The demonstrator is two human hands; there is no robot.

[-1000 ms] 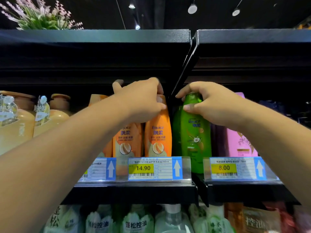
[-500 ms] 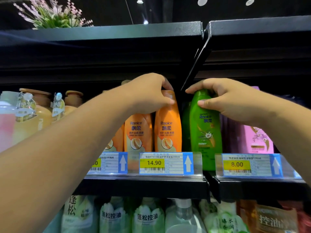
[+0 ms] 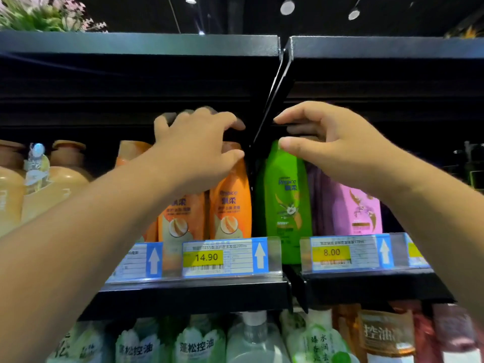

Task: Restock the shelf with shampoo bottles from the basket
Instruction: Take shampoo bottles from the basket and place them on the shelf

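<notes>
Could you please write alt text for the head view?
Two hands reach to a shop shelf: the left hand curls over the tops of the orange shampoo bottles, and the right hand touches the cap of the green shampoo bottle with its thumb. The price tags read 14.90 and 8.00.

- orange bottles (image 3: 230, 205): upright, side by side, in the left bay of the shelf (image 3: 193, 286)
- green bottle (image 3: 285, 195): upright, at the right bay's left edge
- pink bottle (image 3: 358, 210): upright, just beside the green bottle
</notes>
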